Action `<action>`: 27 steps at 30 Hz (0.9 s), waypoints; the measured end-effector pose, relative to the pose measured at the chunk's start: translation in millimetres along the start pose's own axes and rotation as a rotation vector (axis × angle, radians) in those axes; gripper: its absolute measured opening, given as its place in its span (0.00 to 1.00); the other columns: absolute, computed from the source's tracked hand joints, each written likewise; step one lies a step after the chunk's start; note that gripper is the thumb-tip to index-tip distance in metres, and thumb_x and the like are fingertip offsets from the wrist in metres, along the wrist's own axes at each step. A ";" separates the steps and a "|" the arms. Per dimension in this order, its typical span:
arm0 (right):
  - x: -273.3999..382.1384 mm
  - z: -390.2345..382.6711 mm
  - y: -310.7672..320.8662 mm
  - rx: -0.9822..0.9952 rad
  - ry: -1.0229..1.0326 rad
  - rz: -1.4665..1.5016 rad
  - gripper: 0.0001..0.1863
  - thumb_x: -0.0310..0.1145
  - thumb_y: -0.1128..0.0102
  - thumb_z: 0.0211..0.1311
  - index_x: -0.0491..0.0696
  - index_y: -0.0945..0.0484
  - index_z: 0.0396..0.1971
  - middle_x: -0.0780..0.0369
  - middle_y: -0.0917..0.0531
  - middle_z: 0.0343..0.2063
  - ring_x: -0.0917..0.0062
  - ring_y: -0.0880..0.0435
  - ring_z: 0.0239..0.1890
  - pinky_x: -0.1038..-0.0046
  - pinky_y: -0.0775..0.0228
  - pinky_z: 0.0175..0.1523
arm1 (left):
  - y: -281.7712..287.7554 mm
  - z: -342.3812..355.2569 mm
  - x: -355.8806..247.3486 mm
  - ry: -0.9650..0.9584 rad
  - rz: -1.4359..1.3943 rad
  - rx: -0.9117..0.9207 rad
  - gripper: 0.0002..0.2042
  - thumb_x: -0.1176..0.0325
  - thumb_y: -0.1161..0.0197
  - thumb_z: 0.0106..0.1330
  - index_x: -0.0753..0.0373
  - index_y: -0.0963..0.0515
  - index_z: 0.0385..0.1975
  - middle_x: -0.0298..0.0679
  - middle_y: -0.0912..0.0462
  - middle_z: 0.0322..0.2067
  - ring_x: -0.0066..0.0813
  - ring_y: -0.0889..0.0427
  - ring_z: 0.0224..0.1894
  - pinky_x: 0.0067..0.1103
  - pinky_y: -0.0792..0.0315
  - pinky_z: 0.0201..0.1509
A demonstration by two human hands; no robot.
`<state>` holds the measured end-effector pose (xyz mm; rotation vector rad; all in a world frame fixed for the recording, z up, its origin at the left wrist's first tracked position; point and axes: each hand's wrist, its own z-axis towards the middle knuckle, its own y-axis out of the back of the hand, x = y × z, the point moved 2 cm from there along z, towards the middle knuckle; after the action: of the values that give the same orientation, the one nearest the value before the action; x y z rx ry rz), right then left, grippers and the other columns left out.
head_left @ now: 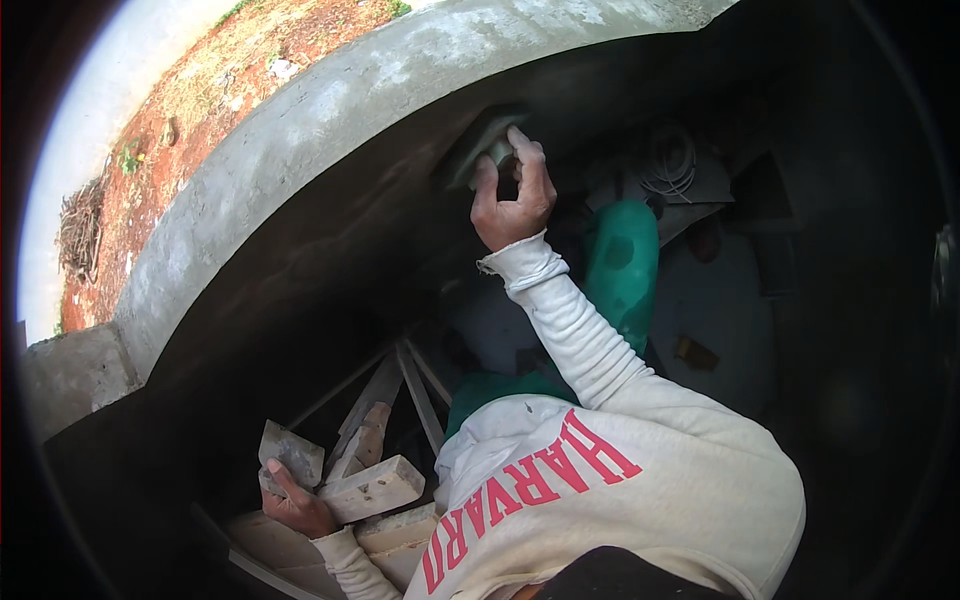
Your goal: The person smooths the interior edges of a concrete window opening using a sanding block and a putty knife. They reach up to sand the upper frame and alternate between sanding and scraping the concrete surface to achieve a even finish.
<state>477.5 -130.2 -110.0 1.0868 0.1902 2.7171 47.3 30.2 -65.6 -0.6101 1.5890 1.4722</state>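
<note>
My right hand (515,200) grips the handle of a flat hand float (466,155), which lies against the dark inner face of a curved concrete wall (340,210), below its pale top edge. My thumb and fingers close round the handle. At the lower left, my left hand (298,505) holds a small, flat grey square plate (292,448) with the thumb over it, beside some pale wooden blocks (372,488). Whether the plate has a handle I cannot tell.
My green-trousered leg (620,260) is below my right arm. Boards and battens (415,390) lie at lower left. A coiled pale cable or hose (668,172) rests on a board at right. Outside the wall are red soil (160,200) and dry sticks (80,230). The right side is dark.
</note>
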 end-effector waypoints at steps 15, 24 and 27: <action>73.3 -45.0 -43.7 0.078 0.053 0.240 0.17 0.17 0.35 0.54 0.41 0.27 0.43 0.54 0.19 0.31 0.64 0.17 0.30 0.70 0.24 0.35 | -3.4 -2.9 -10.7 -0.088 0.070 -0.031 0.17 0.63 0.43 0.77 0.71 0.19 0.31 0.35 0.18 0.23 0.18 0.28 0.26 0.22 0.33 0.30; 115.5 -88.6 -105.0 0.283 0.236 0.256 0.15 0.19 0.30 0.52 0.41 0.25 0.39 0.52 0.20 0.31 0.63 0.17 0.25 0.68 0.24 0.28 | 2.0 6.3 -1.0 -0.104 0.048 -0.030 0.15 0.63 0.41 0.75 0.70 0.19 0.31 0.35 0.25 0.16 0.19 0.32 0.21 0.23 0.38 0.26; 143.0 -68.9 -95.6 0.150 0.261 0.368 0.16 0.18 0.31 0.52 0.41 0.26 0.39 0.52 0.19 0.30 0.64 0.17 0.24 0.70 0.23 0.29 | 5.6 0.7 -1.1 -0.097 0.037 -0.060 0.15 0.63 0.40 0.75 0.70 0.19 0.32 0.36 0.24 0.17 0.20 0.31 0.21 0.23 0.37 0.26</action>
<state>342.6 -6.1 -83.1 0.8705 0.2598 3.2208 43.5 31.7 -61.6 -0.5382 1.4930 1.5584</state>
